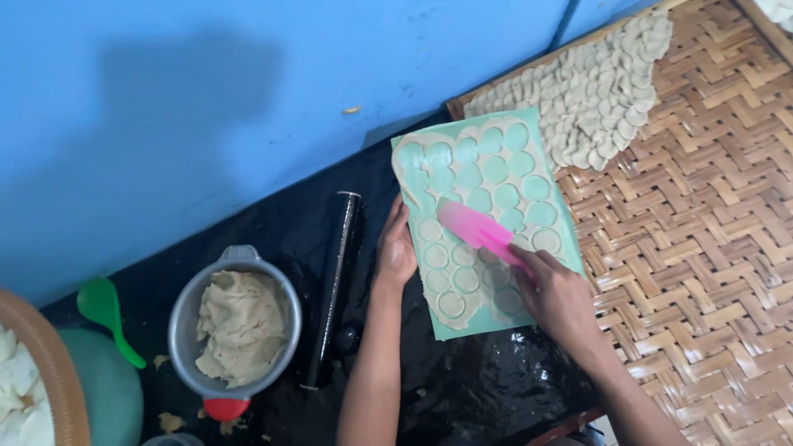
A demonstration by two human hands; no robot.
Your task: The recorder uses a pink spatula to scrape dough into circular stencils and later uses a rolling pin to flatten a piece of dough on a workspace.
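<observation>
Head view: right hand (560, 299) holds pink spatula (483, 234) on dough sheet (475, 281).

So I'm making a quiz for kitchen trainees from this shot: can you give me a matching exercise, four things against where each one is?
Things:
1. pink spatula
2. metal pot of dough
3. black rolling pin
4. pile of cut dough discs

Places:
A. on the woven mat
B. in the right hand, over the green board
C. beside the left hand, on the black sheet
D. next to the green spoon

Pairs: 1-B, 2-D, 3-C, 4-A
</observation>
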